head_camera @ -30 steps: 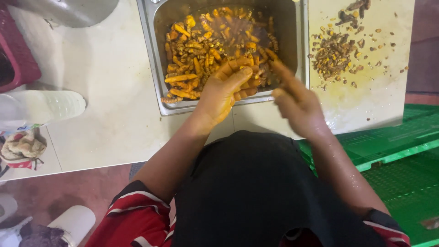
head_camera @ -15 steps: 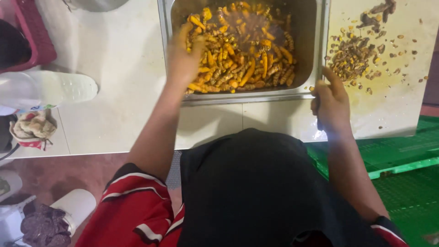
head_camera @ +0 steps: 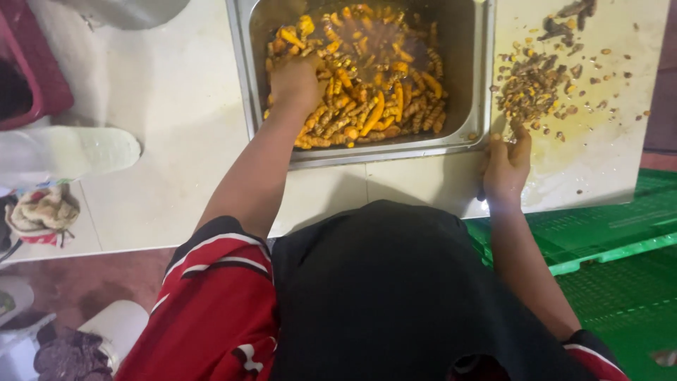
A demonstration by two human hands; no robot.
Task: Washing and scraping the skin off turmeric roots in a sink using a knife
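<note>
The left hand (head_camera: 296, 81) reaches forward on a straight arm into the rectangular steel tray (head_camera: 243, 92), its fingers curled down among the knobbly orange-yellow turmeric roots (head_camera: 370, 106) heaped wet in the tray's near half. The right hand (head_camera: 506, 166) rests on the near edge of the pale, stained cutting board (head_camera: 599, 162) just right of the tray, fingers loosely closed over that edge, near a pile of brown peelings (head_camera: 529, 88).
</note>
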